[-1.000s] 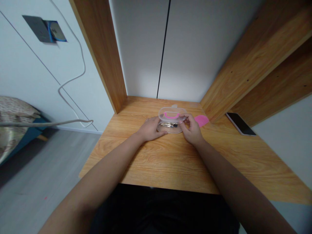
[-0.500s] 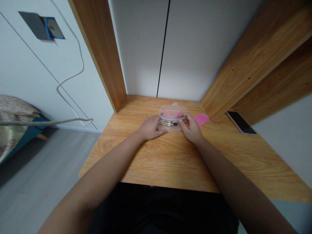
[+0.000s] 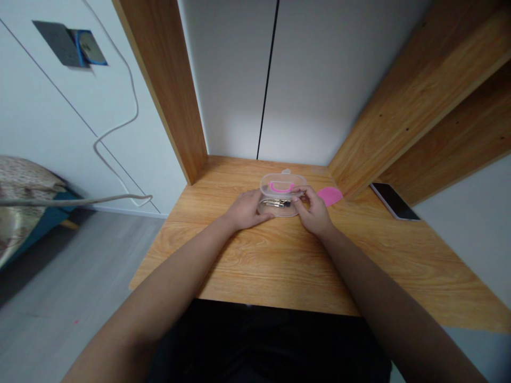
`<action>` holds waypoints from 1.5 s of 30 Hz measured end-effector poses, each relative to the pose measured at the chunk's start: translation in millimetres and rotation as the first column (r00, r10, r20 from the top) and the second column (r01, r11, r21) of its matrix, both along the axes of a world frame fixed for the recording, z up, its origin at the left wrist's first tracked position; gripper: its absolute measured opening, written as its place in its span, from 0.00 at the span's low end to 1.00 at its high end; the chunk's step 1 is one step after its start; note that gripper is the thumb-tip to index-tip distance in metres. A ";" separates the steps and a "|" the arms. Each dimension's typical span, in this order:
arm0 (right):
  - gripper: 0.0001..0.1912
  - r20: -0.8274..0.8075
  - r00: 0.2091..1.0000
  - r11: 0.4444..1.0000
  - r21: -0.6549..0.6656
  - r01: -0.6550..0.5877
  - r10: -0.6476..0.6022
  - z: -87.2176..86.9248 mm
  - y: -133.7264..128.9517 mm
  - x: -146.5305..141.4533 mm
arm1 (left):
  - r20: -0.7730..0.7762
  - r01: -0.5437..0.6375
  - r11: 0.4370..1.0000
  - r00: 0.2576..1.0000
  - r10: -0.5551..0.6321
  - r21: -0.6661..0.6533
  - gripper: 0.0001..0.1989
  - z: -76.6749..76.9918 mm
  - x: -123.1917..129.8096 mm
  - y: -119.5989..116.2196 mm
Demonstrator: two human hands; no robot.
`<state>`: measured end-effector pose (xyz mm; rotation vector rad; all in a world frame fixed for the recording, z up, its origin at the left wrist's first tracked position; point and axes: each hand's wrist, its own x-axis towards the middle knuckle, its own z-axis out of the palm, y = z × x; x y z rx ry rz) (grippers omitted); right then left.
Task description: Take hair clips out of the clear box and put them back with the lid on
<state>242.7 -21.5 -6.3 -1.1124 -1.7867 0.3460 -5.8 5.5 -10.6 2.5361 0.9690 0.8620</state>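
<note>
Head view: a clear plastic case [image 3: 282, 187] with a pink handle [image 3: 281, 187] is shown near the back of the wooden worktop [image 3: 255, 266], a small metal object [image 3: 276, 202] being visible inside. The case is held by both hands: its left end is cupped by the left hand [image 3: 247, 210], and its right edge is pinched by the curled fingers of the right hand [image 3: 313, 209]. A pink silicone pad [image 3: 330, 196] is placed just beside the case, with a smartphone [image 3: 394, 200] lying well to the right

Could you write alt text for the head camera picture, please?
Two bare hands, left and right, hold a clear plastic case with a pink handle and small metal objects inside, on a wooden desk. A pink pad and a smartphone lie to the right.
</note>
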 end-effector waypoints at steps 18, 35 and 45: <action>0.07 0.002 1.000 0.994 0.102 -0.025 0.025 -0.5 1.5 -0.1 | -0.047 -0.047 0.999 0.998 0.046 -0.010 0.40 3.7 2.1 -0.2; 0.03 0.024 0.999 0.984 0.175 -0.025 0.021 10.3 -4.8 -4.0 | -0.004 -0.099 0.994 0.995 0.099 0.048 0.36 9.8 3.0 -3.6; 0.03 0.038 0.999 0.983 0.183 -0.006 -0.001 9.9 -4.2 -3.2 | -0.015 -0.095 0.993 0.995 0.097 0.065 0.39 11.5 1.6 -3.6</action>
